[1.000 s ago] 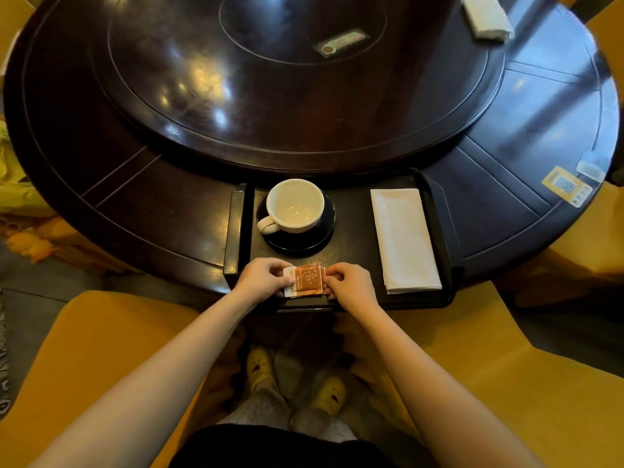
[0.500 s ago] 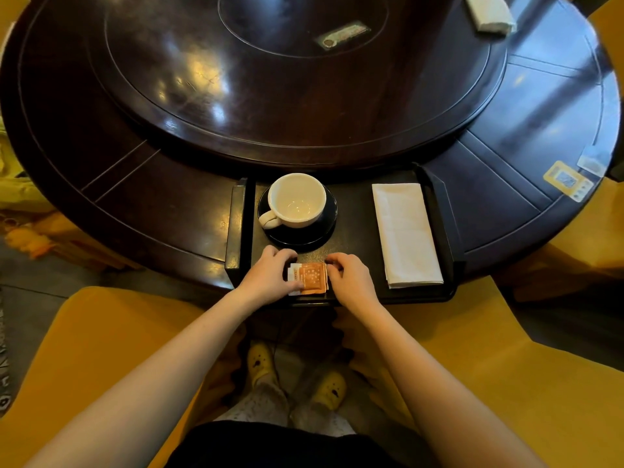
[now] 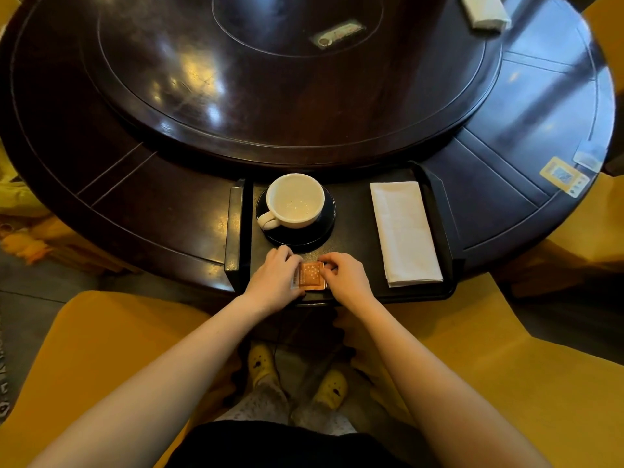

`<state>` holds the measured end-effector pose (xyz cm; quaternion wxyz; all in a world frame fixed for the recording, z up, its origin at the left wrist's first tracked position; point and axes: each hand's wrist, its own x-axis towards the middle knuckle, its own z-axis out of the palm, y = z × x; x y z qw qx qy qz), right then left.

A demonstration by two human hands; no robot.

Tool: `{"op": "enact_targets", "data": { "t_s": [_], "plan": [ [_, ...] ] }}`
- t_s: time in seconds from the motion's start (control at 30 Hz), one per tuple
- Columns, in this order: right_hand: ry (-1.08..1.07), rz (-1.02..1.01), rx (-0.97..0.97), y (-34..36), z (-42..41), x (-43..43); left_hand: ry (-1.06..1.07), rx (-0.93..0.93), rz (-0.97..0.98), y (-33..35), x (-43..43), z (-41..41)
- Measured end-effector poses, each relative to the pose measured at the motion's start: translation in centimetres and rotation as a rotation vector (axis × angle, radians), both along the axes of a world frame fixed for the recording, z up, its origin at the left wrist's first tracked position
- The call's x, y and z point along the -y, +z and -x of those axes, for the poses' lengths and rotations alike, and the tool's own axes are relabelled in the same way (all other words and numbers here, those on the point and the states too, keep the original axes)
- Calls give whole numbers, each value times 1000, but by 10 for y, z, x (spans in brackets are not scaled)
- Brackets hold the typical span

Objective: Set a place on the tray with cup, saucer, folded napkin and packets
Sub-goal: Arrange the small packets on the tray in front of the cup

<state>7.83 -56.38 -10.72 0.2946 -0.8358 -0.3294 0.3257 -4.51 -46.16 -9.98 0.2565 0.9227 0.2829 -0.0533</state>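
A dark tray [image 3: 439, 204] lies at the near edge of the round table. On its left part a white cup [image 3: 295, 201] stands on a black saucer [image 3: 320, 231], handle toward the near left. A folded white napkin [image 3: 403, 231] lies lengthwise on the tray's right part. At the tray's front edge an orange packet [image 3: 311, 274] rests on top of a paler packet. My left hand [image 3: 273, 282] holds the stack's left side and my right hand [image 3: 344, 278] its right side, fingertips on the edges.
The dark round table has a raised turntable [image 3: 270, 79] with a small label on it. Another folded white cloth [image 3: 486, 11] lies at the far right. Two stickers [image 3: 564, 175] sit on the table's right rim. Yellow seat cushions flank my legs below.
Both hands have pushed the packets a little closer together and farther onto the tray, toward the saucer. Cup, saucer and napkin have stayed put.
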Motion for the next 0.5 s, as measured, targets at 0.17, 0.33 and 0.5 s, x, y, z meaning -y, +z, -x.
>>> {"op": "enact_targets", "data": {
  "t_s": [0.17, 0.33, 0.5],
  "plan": [
    [-25, -3, -15, 0, 1, 0, -36, 19, -33, 0, 2, -2],
    [-26, 5, -35, 2, -1, -1, -69, -4, -54, 2, -1, -3],
    [-52, 11, -106, 5, -12, -4, 7, -10, 48, 12, -9, -3]
  ]
}}
